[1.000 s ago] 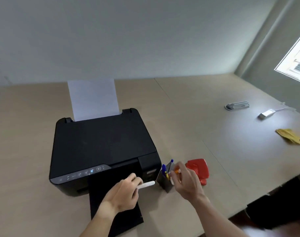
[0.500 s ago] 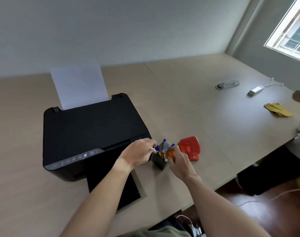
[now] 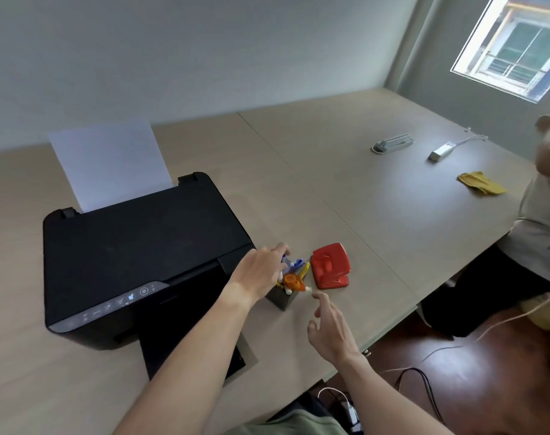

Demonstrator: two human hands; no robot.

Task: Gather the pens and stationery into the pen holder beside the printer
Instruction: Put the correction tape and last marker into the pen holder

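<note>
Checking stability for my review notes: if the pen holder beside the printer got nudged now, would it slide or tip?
The pen holder looks small and narrow-based, with pens and an orange item sticking above its rim, so it is probably top-heavy and could tip. The smooth table suggests it may slide first. The left hand at its rim likely steadies it.

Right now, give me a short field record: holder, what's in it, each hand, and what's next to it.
holder: dark pen holder, upright on the table, just right of the black printer
contents: blue pens, a yellow item, orange correction tape on top
left hand: at the holder's rim, fingers on a pen
right hand: open, empty, near the holder
neighbour: red hole punch to the right, apart from it
</note>
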